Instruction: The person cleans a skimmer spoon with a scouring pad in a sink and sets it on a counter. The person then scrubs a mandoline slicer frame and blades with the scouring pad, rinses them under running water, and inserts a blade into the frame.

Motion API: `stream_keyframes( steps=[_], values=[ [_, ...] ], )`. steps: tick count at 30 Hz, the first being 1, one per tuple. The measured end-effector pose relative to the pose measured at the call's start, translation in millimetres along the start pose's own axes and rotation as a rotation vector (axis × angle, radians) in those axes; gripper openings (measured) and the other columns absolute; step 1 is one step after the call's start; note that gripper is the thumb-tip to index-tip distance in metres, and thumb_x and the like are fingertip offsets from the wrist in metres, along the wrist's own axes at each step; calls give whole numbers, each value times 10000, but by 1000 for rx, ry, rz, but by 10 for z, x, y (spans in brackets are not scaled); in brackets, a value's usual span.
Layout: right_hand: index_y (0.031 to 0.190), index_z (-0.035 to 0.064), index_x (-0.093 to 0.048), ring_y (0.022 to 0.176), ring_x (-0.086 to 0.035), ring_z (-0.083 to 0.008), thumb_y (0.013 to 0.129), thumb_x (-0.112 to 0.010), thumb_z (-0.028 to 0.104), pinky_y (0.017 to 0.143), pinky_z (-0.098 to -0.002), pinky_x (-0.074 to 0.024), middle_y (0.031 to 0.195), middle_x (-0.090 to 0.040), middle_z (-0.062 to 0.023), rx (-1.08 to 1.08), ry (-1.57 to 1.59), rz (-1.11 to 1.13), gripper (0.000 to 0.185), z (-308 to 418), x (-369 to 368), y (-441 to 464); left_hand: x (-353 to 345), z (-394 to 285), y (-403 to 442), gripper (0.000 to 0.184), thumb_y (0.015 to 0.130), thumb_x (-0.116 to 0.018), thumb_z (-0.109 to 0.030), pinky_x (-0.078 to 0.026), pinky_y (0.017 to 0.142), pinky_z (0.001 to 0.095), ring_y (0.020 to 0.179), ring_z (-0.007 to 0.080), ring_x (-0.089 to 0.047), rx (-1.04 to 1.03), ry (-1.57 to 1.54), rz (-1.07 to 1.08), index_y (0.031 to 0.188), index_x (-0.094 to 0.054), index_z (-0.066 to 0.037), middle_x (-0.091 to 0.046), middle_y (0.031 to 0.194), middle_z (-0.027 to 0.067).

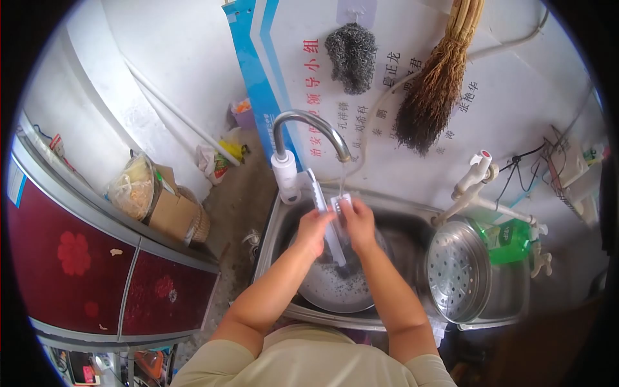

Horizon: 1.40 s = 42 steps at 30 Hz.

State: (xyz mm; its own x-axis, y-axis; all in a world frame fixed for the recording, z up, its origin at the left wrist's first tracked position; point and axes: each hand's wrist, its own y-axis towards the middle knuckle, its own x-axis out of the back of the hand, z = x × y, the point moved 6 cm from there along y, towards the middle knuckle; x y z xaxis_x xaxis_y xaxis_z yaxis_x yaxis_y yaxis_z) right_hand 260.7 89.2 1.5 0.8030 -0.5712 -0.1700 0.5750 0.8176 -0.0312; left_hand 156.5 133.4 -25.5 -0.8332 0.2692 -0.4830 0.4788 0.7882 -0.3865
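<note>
Over the sink, my left hand (314, 231) is closed on a long white plastic strip (334, 248) with a notched edge. The strip stands tilted, its lower end over a round metal basin (316, 284). Close beside it, my right hand (358, 222) grips a small white piece (339, 204) with dark marks or holes; its exact kind is unclear. Water runs from the curved faucet (313, 116) onto this piece. The basin sits in the steel sink (406, 238) and holds water with bits or bubbles on it.
A perforated steamer tray (456, 271) leans at the sink's right side, next to a green liquid bottle (506, 242). White pipes with a tap (474, 174) stick out behind. A steel scrubber (351, 58) and a straw brush (438, 84) hang on the wall. A red-paneled cabinet (77, 258) stands left.
</note>
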Motion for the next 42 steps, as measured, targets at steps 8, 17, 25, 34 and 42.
stream_keyframes(
  steps=[8,17,25,34,42],
  values=[
    [776,53,-543,555,-445,-42,890,-495,251,483,-209,-358,648,-514,32,-117,191,-134,233,-177,390,-9,-8,-3,43,162,740,-497,-55,-395,713,268,776,119,-472,-50,5,202,895,-531,-26,-494,796,22],
    [855,28,-554,634,-379,-38,904,-465,265,564,-203,-333,694,-472,51,-127,-11,-124,258,-422,653,-175,-41,103,125,322,862,-465,-367,-345,609,215,636,70,-369,-50,74,183,877,-475,-46,-381,684,-41],
    [889,24,-550,698,-412,-42,930,-404,297,641,-192,-358,770,-508,33,-24,90,-166,312,-312,643,-299,71,226,315,463,888,-377,-492,-349,621,224,663,79,-394,-171,406,61,898,-482,-41,-468,729,-12],
    [814,30,-565,640,-394,-20,913,-456,266,578,-174,-338,698,-490,60,57,107,-109,278,-214,638,-376,6,156,365,241,924,-413,-265,-448,702,266,755,112,-536,-414,480,170,938,-494,-39,-547,843,35],
    [810,52,-593,617,-415,-13,889,-507,271,552,-177,-335,688,-518,63,35,187,-1,248,-323,618,-415,-25,-131,211,279,838,-578,-305,-424,691,220,756,80,-521,-334,305,56,929,-540,-44,-560,844,-3]
  ],
)
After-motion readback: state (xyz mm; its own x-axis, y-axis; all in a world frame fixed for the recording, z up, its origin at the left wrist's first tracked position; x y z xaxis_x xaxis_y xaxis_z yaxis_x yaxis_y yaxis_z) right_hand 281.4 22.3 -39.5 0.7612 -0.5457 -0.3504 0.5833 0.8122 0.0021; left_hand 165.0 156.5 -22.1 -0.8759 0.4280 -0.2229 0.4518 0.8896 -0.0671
